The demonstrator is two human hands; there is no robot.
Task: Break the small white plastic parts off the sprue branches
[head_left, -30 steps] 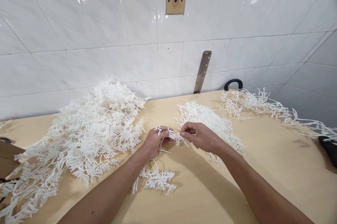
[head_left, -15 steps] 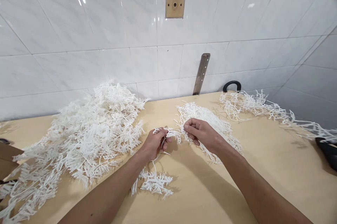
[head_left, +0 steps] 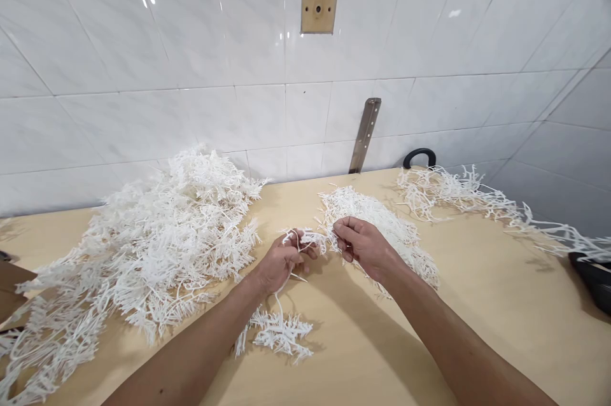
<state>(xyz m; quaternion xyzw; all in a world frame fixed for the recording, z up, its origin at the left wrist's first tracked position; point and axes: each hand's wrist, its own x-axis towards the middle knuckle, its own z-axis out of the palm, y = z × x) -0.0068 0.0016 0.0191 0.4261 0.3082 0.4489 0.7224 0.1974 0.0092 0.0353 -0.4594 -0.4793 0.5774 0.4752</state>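
My left hand (head_left: pixel 286 256) holds a white branched plastic strand, part of which sticks out to the right of its fingers. A thin stem runs down from this hand to a small white cluster (head_left: pixel 284 333) on the table. Just to the right, my right hand (head_left: pixel 356 240) has its fingers closed at the near left side of a middle pile of white pieces (head_left: pixel 396 228). What its fingertips grip is too small to make out. A large heap of white branched strands (head_left: pixel 167 234) lies on the left.
Longer white strands (head_left: pixel 458 189) stretch across the right of the table (head_left: pixel 501 304). Beside them are a black curved handle (head_left: pixel 420 153) and a black object (head_left: pixel 594 282). A metal strip (head_left: pixel 365 135) leans on the tiled wall. Brown cardboard (head_left: pixel 14 288) shows at far left.
My left hand's fingers have shifted on the strand, which now lies closer over them. My right hand has barely moved.
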